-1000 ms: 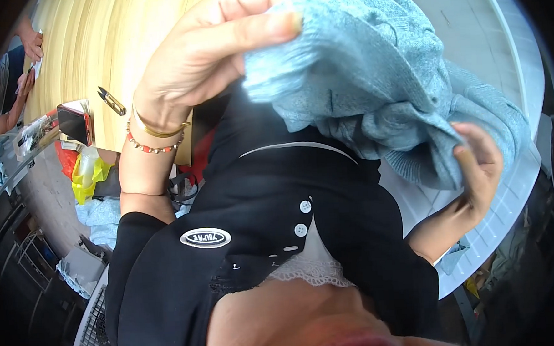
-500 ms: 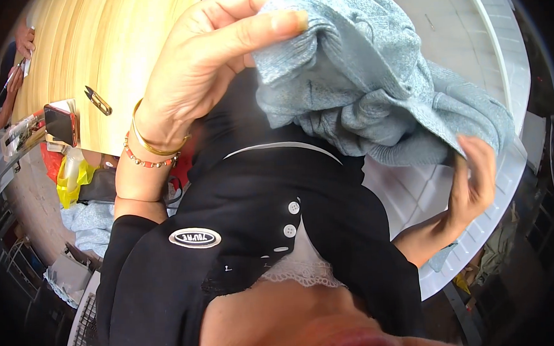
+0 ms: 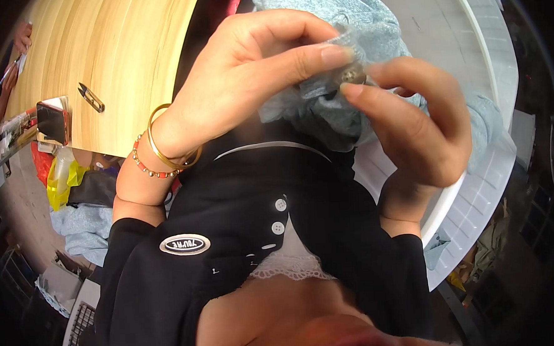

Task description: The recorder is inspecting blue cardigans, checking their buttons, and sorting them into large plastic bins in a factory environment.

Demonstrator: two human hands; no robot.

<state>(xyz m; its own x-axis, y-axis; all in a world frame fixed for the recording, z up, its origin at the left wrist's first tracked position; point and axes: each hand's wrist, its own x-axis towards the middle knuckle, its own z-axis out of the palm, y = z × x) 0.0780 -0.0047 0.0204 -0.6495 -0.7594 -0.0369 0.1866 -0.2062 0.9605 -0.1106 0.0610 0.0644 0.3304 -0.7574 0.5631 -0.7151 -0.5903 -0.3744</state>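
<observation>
A light blue-grey knitted garment hangs bunched in front of me, partly over a large white plastic tub. My left hand, with a gold bangle and a beaded bracelet at the wrist, pinches the garment's edge between thumb and fingers. Close to those fingertips, my right hand has its thumb and forefinger at a small round brownish button on the cloth. The spot between the hands is blurred. Much of the garment lies hidden behind both hands.
The white tub curves along my right. On the wooden table at left lie thread snips and a dark phone-like object. Another person's hand is at the far left. Below are a yellow bag and blue-grey cloth.
My right hand has left the garment's lower right part and come up beside the left hand to the button. The left hand has moved slightly right and down with the edge.
</observation>
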